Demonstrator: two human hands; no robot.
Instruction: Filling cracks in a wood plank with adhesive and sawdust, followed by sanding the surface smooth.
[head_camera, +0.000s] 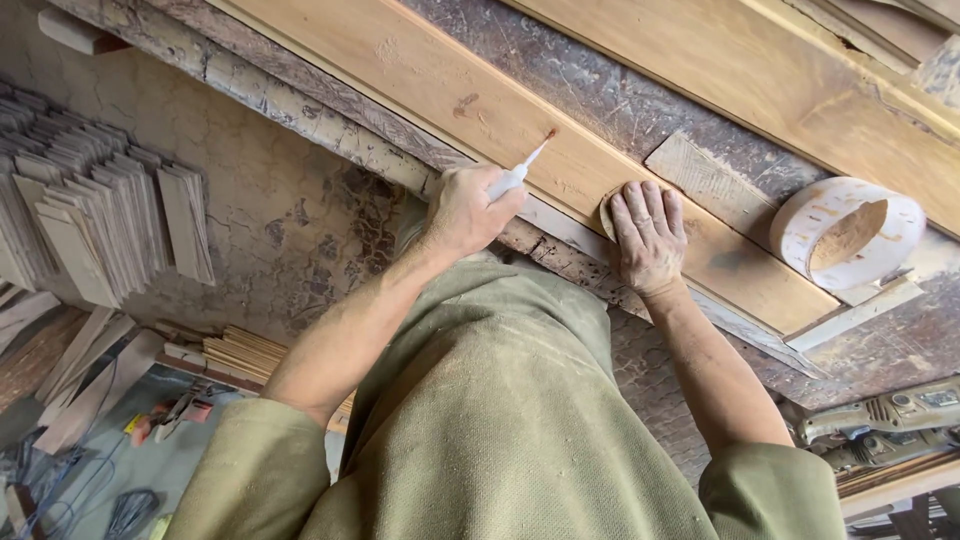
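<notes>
On the worn, dark workbench (620, 90) a long pale wooden board (480, 110) lies across our view, and both our hands work on it. Our left hand (462, 210) is closed around a slim white applicator with a reddish-brown tip (522, 170), gripped pen-fashion with the tip pointing up over the board's face, just above or at the wood; we cannot tell which. Our right hand (648, 235) lies flat, fingers together and unclenched, pressing a small rounded brown pad (606, 212) against the board near its lower edge. To do this well, we judge the tip should travel slowly along the grain while the flat hand keeps the board from shifting. Both forearms reach forward from olive-green sleeves, the left wrist bent slightly inward, the right one straight. Beside the right hand sits an off-white ring-shaped roll (848, 232), apart from it. Stacks of thin pale wood slats (100, 215) stand on the cracked floor at left.
</notes>
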